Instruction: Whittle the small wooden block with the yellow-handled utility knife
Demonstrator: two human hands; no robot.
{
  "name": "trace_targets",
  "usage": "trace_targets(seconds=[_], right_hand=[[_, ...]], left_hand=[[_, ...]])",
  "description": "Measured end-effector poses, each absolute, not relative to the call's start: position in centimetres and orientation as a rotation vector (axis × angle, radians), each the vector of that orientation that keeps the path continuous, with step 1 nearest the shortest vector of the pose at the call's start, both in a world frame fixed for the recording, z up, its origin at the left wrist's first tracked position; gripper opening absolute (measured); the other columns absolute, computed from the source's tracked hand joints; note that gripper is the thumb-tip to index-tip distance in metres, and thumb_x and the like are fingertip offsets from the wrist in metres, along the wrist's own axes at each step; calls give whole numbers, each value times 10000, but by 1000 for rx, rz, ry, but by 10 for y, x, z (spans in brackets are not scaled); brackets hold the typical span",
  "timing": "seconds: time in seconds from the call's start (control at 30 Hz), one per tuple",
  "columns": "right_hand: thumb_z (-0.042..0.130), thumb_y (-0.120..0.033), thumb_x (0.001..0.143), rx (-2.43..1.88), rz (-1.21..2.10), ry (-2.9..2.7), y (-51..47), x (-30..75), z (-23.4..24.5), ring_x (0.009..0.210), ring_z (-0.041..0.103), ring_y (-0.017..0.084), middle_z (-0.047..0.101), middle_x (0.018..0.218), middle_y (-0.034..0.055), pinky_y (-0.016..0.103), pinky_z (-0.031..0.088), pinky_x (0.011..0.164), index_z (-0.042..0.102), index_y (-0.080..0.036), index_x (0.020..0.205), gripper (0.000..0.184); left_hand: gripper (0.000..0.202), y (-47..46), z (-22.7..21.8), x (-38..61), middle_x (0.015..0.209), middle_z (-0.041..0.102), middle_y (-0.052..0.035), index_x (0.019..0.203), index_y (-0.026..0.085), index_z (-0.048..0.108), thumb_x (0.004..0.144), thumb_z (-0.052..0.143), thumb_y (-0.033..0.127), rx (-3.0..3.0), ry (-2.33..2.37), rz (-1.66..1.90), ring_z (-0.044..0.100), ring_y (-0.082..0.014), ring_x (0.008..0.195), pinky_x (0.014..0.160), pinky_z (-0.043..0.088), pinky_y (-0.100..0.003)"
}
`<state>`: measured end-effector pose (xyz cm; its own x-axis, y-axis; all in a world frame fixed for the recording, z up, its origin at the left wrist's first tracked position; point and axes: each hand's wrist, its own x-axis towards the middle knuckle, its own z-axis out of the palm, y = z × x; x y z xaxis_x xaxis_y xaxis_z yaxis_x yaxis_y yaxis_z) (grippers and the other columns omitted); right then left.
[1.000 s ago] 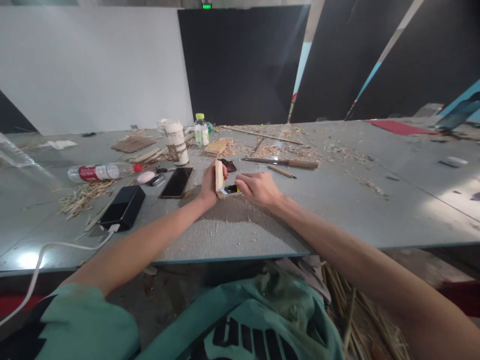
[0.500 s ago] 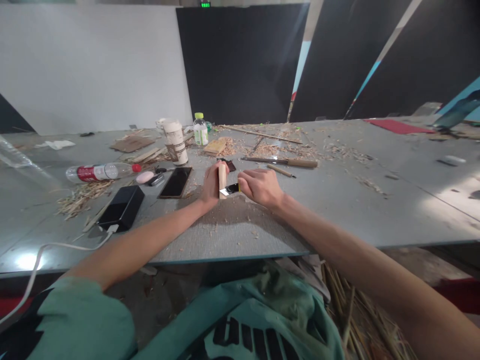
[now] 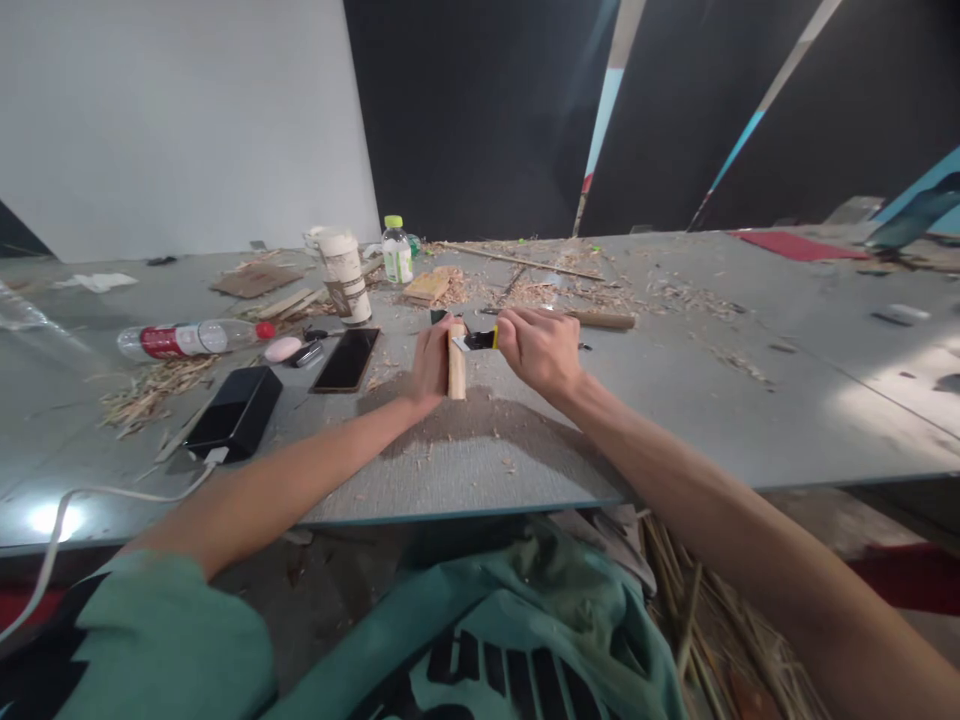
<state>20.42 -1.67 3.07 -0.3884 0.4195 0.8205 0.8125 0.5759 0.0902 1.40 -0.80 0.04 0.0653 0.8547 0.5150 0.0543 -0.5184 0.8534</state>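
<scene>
My left hand (image 3: 431,362) is closed around a short, pale wood block (image 3: 457,375), held on end just over the table. In my right hand (image 3: 541,348) is a utility knife (image 3: 481,341) with a black and yellow body. Its bright blade points left and meets the upper part of the block's face. My right fingers are wrapped tightly round the knife's handle, hiding most of it. Behind my right hand lies a long tool with a wooden handle (image 3: 604,320), partly covered by the hand.
Left of my hands lie a phone (image 3: 346,360), a black power bank (image 3: 235,413) with a white cable, and a bottle on its side (image 3: 196,340). Farther back stand a paper cup (image 3: 344,277) and a small bottle (image 3: 397,252). Wood shavings (image 3: 529,293) litter the table (image 3: 705,400).
The knife blade has gone from near the block's lower end to its upper part, away from me. My right hand has moved up and slightly right; the view has tilted a little.
</scene>
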Motion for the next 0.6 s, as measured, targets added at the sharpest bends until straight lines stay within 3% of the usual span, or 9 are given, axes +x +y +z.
trace_targets(seconds=[0.2,0.37,0.53,0.6], right_hand=[[258,-404,1131,-1062,-521,-2051,-17,198,25,601,526,136,695,715,42,325,231,581,642,-195,733,591],[241,-475,1128,-1249,-366,-1933,-6,206,20,563,475,147,630,655,55,331,199,587,637,-192,744,619],[257,-598,1097,-1263,-49,-1882,6,218,17,560,407,149,478,577,23,326,224,593,473,-216,652,625],[376,-641,1058,-1214,97,-1922,8,219,17,566,357,131,418,577,-11,317,221,587,400,-226,659,577]], left_hand=[[404,7,-7,14,703,494,-22,661,217,490,1058,504,291,1427,847,1516,491,-188,721,757,456,-354],[566,10,-17,20,651,356,-15,595,218,353,1102,361,469,1166,611,1334,403,-172,597,662,438,-365],[649,6,-9,11,703,408,-39,563,198,328,1069,383,601,1057,466,1280,473,-172,690,727,489,-344],[634,7,-6,4,748,466,-53,572,198,363,1057,408,605,1049,436,1294,518,-179,750,778,520,-342]])
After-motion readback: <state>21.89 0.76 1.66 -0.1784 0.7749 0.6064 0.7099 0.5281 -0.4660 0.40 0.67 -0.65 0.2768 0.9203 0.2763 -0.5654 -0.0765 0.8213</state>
